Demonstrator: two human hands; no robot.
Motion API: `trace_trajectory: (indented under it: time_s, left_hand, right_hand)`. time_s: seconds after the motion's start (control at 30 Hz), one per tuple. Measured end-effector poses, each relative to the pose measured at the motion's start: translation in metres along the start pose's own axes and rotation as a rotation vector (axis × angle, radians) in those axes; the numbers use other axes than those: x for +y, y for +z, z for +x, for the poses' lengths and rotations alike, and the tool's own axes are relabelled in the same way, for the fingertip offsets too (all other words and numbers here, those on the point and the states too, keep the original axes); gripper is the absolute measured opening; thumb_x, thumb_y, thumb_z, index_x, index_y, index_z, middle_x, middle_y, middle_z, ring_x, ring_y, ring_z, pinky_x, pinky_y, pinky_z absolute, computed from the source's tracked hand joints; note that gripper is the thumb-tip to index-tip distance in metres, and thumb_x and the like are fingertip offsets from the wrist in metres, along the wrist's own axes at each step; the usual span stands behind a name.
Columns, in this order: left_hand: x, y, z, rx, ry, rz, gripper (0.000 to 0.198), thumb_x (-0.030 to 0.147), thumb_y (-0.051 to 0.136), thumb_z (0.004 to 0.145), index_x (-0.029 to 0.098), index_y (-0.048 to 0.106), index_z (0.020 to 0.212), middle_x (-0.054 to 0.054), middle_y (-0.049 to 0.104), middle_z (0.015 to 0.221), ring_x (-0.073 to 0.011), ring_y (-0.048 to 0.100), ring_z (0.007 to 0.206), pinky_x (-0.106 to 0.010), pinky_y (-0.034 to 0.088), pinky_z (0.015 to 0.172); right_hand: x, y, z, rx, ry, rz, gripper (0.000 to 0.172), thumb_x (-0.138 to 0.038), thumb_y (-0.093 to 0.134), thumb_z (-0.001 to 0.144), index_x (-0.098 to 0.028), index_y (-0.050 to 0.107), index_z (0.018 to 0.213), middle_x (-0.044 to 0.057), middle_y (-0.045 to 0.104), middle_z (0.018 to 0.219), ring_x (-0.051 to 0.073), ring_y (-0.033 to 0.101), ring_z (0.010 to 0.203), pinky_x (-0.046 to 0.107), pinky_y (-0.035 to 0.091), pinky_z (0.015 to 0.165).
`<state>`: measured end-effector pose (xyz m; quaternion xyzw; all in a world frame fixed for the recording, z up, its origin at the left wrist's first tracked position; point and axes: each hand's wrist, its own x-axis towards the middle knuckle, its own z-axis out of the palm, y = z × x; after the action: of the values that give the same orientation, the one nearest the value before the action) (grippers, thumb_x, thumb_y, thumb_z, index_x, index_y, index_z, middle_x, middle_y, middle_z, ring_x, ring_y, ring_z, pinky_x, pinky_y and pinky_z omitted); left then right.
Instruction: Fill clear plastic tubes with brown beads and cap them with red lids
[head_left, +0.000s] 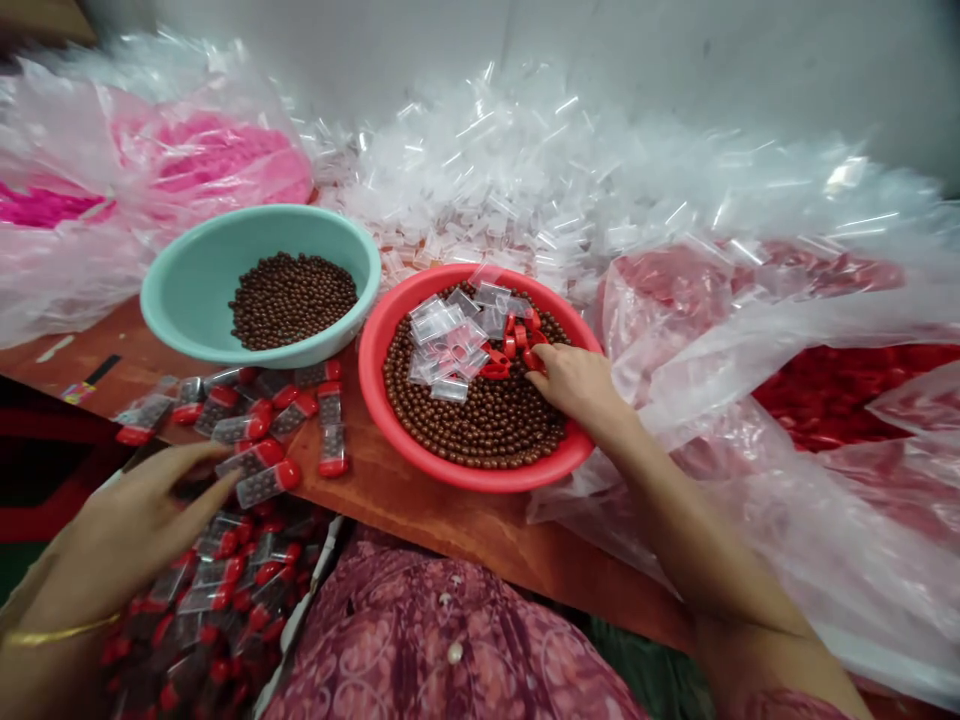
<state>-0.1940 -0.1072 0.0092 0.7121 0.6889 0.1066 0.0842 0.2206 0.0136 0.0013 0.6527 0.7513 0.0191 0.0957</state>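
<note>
My right hand [577,385] reaches into the red basin [375,400], its fingers closed on a red cap [534,358] beside several more. Small brown balls [480,430] fill the basin's bottom, and clear empty plastic containers [442,335] lie heaped on them. At the table's edge my left hand [161,500] has thumb and fingers closed around small clear red-capped containers [259,470] filled with dark balls. More of the same filled containers [225,400] lie just behind it on the table. Below, a box [319,560] holds a heap of them.
A light-green basin [180,290] with brown balls stands left of the red one. Clear containers [525,190] are piled along the wall. Plastic bags of pink pieces [217,160] lie at left, and an open bag of red caps [840,395] at right.
</note>
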Motion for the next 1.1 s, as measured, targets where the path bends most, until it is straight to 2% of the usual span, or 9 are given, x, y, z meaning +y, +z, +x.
trace_trajectory:
  time_s: [0.07, 0.2, 0.33, 0.43, 0.6, 0.77, 0.9, 1.0, 1.1]
  left_hand:
    - [0.061, -0.009, 0.027, 0.065, 0.23, -0.025, 0.022, 0.039, 0.044, 0.088, 0.026, 0.059, 0.097, 0.003, 0.068, 0.095, -0.0154, 0.062, 0.084, -0.027, 0.049, 0.08]
    - [0.156, 0.009, 0.085, -0.187, 0.715, 0.174, 0.027, 0.026, 0.04, 0.089, 0.018, 0.066, 0.091, -0.007, 0.067, 0.089, -0.0181, 0.062, 0.085, -0.029, 0.048, 0.077]
    - [0.194, 0.047, 0.13, -0.374, 0.817, 0.432, 0.028, 0.014, 0.039, 0.087, 0.015, 0.064, 0.099, -0.012, 0.068, 0.085, -0.0212, 0.064, 0.081, -0.031, 0.049, 0.069]
    - [0.202, 0.059, 0.147, -0.365, 0.845, 0.469, 0.03, 0.012, 0.037, 0.087, 0.015, 0.064, 0.1, -0.014, 0.068, 0.087, -0.0231, 0.065, 0.085, -0.034, 0.05, 0.072]
    - [0.205, 0.054, 0.144, -0.354, 0.59, 0.485, 0.034, 0.015, 0.033, 0.089, 0.009, 0.063, 0.105, -0.019, 0.068, 0.091, -0.0271, 0.066, 0.09, -0.036, 0.051, 0.073]
    - [0.204, 0.063, 0.145, -0.48, 0.348, 0.432, 0.058, 0.047, 0.026, 0.091, 0.007, 0.067, 0.102, -0.02, 0.068, 0.1, -0.0281, 0.064, 0.099, -0.034, 0.05, 0.082]
    - [0.205, 0.072, 0.159, -0.447, 0.266, 0.343, 0.071, 0.059, 0.024, 0.087, 0.004, 0.067, 0.101, -0.023, 0.068, 0.099, -0.0321, 0.064, 0.1, -0.035, 0.05, 0.082]
    - [0.209, 0.075, 0.169, -0.403, 0.149, 0.232, 0.069, 0.062, 0.032, 0.083, 0.004, 0.068, 0.095, -0.024, 0.069, 0.095, -0.0329, 0.065, 0.096, -0.035, 0.052, 0.077]
    - [0.212, 0.077, 0.175, -0.516, -0.067, 0.004, 0.057, 0.059, 0.044, 0.081, 0.008, 0.066, 0.09, -0.018, 0.071, 0.082, -0.0261, 0.069, 0.079, -0.029, 0.052, 0.065]
  right_hand:
    - [0.002, 0.003, 0.0, 0.05, 0.042, 0.076, 0.025, -0.03, 0.048, 0.085, -0.016, 0.06, 0.101, 0.012, 0.069, 0.101, 0.029, 0.064, 0.094, 0.032, 0.041, 0.065]
    - [0.004, 0.009, 0.0, 0.194, 0.167, 0.255, 0.034, -0.027, 0.043, 0.086, -0.014, 0.054, 0.115, 0.013, 0.068, 0.106, 0.029, 0.063, 0.093, 0.034, 0.044, 0.07]
    - [0.005, 0.01, -0.001, 0.286, 0.223, 0.403, 0.04, -0.023, 0.04, 0.085, -0.013, 0.048, 0.122, 0.015, 0.067, 0.108, 0.03, 0.063, 0.091, 0.038, 0.045, 0.073]
    - [0.007, 0.008, 0.0, 0.283, 0.218, 0.455, 0.04, -0.022, 0.039, 0.084, -0.013, 0.049, 0.122, 0.015, 0.066, 0.11, 0.031, 0.062, 0.093, 0.041, 0.046, 0.077]
    - [0.01, 0.012, 0.002, 0.309, 0.195, 0.533, 0.041, -0.024, 0.04, 0.083, -0.013, 0.05, 0.121, 0.015, 0.066, 0.109, 0.031, 0.062, 0.095, 0.042, 0.046, 0.08]
    - [0.012, 0.015, 0.004, 0.325, 0.147, 0.56, 0.041, -0.023, 0.042, 0.081, -0.012, 0.051, 0.12, 0.015, 0.067, 0.105, 0.03, 0.062, 0.094, 0.041, 0.046, 0.081]
    - [0.013, 0.013, 0.002, 0.308, 0.137, 0.566, 0.04, -0.023, 0.041, 0.082, -0.012, 0.052, 0.119, 0.014, 0.068, 0.104, 0.029, 0.062, 0.094, 0.039, 0.046, 0.08]
    - [0.013, 0.011, 0.0, 0.3, 0.134, 0.567, 0.041, -0.024, 0.041, 0.082, -0.013, 0.051, 0.121, 0.013, 0.068, 0.103, 0.029, 0.062, 0.093, 0.038, 0.045, 0.079]
    - [0.013, 0.011, 0.0, 0.305, 0.121, 0.575, 0.042, -0.023, 0.041, 0.082, -0.013, 0.051, 0.121, 0.012, 0.068, 0.102, 0.028, 0.062, 0.091, 0.037, 0.045, 0.078]
